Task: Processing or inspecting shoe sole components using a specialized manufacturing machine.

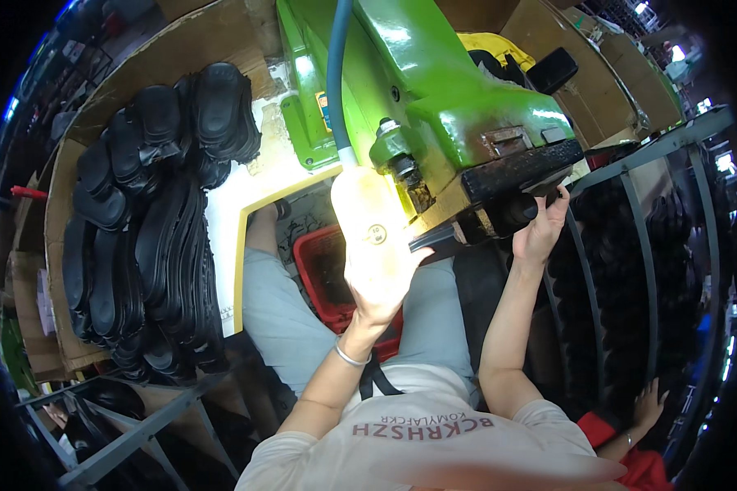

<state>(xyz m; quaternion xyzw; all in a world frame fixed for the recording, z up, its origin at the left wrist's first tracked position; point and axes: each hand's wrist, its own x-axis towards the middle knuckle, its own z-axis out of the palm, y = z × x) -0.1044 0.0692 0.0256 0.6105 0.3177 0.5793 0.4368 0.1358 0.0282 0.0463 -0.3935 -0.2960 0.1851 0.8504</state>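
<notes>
A green machine (475, 123) with a dark head stands in front of me. Under its head is a black shoe sole (438, 237), partly hidden by the machine. My left hand (382, 274) is at the sole's left end, thumb along its edge; the other fingers are covered by a bright lamp (371, 204) and its glare. At the right end, my right hand (535, 229) is closed on the sole, fingertips up by the machine head.
Stacked black soles (168, 237) fill a cardboard box (61, 245) on the left. A red basket (311, 245) sits between my legs. Metal racks (594, 286) with dark items stand at right. Another person's hand (648, 407) and red sleeve show at lower right.
</notes>
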